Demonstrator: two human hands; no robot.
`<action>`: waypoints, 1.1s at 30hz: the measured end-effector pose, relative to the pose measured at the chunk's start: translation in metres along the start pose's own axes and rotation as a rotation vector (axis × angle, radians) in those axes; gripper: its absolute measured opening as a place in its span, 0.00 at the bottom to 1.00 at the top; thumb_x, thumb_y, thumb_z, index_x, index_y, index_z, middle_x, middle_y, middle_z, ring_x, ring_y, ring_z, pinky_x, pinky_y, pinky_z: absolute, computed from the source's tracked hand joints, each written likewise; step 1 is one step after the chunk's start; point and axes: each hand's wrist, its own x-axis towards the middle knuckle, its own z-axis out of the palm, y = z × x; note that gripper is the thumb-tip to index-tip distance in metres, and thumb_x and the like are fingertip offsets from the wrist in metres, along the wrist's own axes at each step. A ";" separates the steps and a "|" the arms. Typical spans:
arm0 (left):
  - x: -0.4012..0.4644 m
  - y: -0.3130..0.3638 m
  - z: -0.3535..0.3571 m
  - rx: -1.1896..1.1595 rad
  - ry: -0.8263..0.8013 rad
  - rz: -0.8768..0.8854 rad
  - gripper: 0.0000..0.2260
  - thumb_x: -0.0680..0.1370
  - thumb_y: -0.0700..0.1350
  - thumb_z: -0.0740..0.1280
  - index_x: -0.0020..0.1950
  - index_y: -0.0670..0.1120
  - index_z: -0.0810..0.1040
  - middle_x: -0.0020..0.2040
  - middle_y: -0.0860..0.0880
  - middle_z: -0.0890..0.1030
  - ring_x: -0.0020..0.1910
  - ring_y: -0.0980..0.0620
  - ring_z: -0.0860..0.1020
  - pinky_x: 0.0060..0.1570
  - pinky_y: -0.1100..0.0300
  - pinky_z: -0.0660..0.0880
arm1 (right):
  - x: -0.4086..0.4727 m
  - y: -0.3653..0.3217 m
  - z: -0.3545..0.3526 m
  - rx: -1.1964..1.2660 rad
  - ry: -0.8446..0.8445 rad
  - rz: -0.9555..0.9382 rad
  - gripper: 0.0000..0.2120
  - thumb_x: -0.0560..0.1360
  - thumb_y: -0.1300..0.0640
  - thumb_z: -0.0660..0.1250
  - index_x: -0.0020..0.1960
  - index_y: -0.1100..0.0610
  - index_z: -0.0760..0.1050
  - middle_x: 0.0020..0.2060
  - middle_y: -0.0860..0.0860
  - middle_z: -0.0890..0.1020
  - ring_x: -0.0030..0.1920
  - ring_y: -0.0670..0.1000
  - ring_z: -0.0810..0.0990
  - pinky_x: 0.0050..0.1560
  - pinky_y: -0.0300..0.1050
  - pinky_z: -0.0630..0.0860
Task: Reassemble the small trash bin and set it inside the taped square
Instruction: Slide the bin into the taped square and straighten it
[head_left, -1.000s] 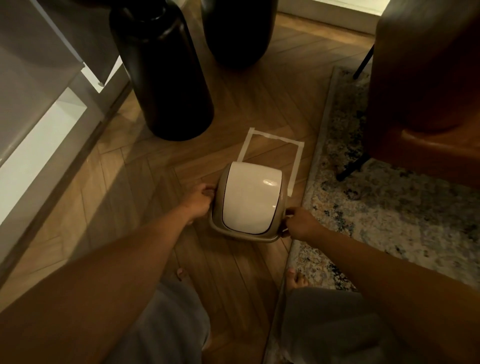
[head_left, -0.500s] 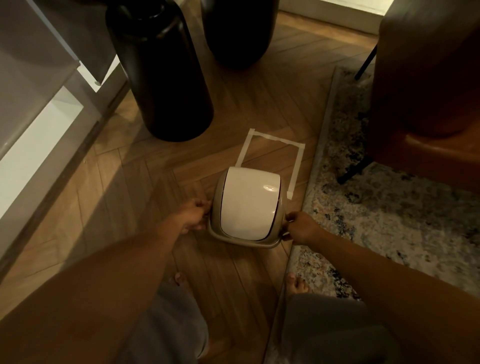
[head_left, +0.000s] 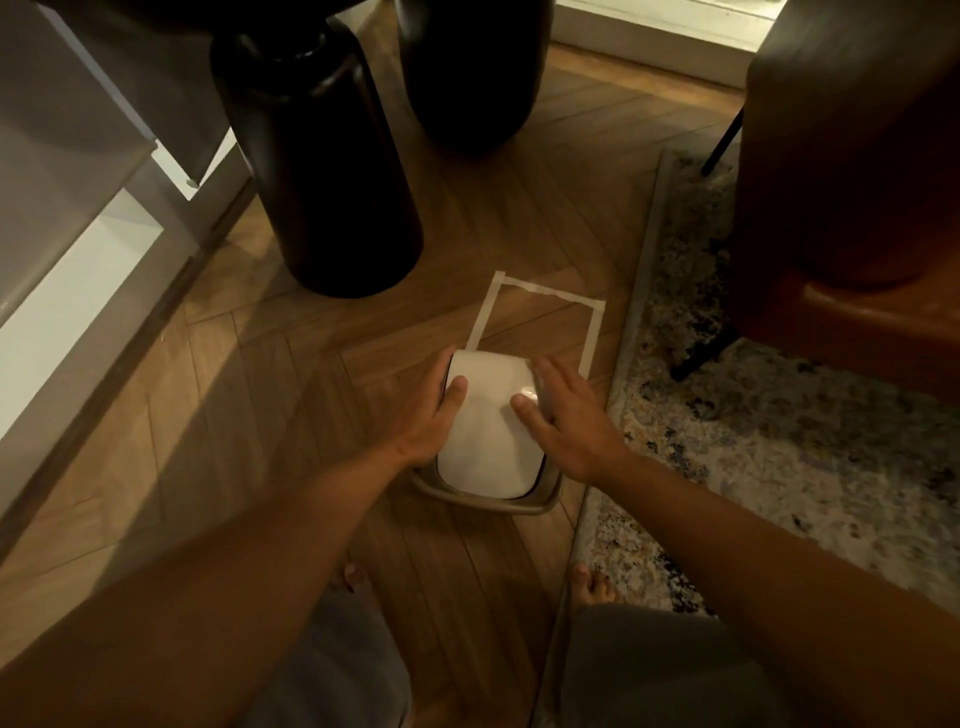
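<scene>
A small beige trash bin (head_left: 519, 500) with a white swing lid (head_left: 488, 431) stands on the wooden floor, just in front of the white taped square (head_left: 592, 332), its far end overlapping the square's near edge. My left hand (head_left: 431, 410) lies flat along the lid's left side, thumb on top of the lid. My right hand (head_left: 566, 410) rests on the lid's right side with fingers spread, thumb on the white surface. Both palms cover the bin's side rims.
A tall black vase (head_left: 322, 156) stands left of the square and a second dark vessel (head_left: 467, 67) behind it. A patterned rug (head_left: 779, 441) and a brown armchair (head_left: 857, 182) lie to the right. White shelving (head_left: 62, 291) runs along the left. My bare toes (head_left: 592, 587) are near the rug edge.
Both hands left the bin's lower side rim and moved up onto the sides of the white lid. The bin sits slightly nearer the taped square.
</scene>
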 end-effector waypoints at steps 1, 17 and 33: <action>-0.001 -0.003 0.003 0.009 0.013 0.020 0.29 0.81 0.66 0.50 0.80 0.56 0.55 0.72 0.52 0.68 0.66 0.52 0.71 0.62 0.50 0.74 | 0.000 0.000 0.004 -0.016 0.030 -0.024 0.32 0.83 0.36 0.57 0.81 0.52 0.61 0.79 0.54 0.65 0.75 0.56 0.66 0.72 0.58 0.70; 0.012 -0.022 0.004 0.049 0.048 0.138 0.27 0.82 0.65 0.49 0.79 0.56 0.58 0.69 0.56 0.70 0.61 0.59 0.74 0.57 0.58 0.75 | 0.004 0.007 0.039 -0.010 0.318 -0.030 0.24 0.85 0.44 0.56 0.75 0.56 0.69 0.69 0.54 0.72 0.66 0.53 0.72 0.64 0.50 0.73; -0.020 -0.025 -0.014 0.069 -0.194 0.087 0.44 0.75 0.69 0.65 0.80 0.64 0.39 0.78 0.58 0.59 0.71 0.58 0.62 0.67 0.56 0.63 | -0.050 0.013 0.030 0.174 0.106 0.092 0.52 0.74 0.31 0.70 0.85 0.51 0.48 0.80 0.49 0.61 0.78 0.53 0.65 0.74 0.62 0.71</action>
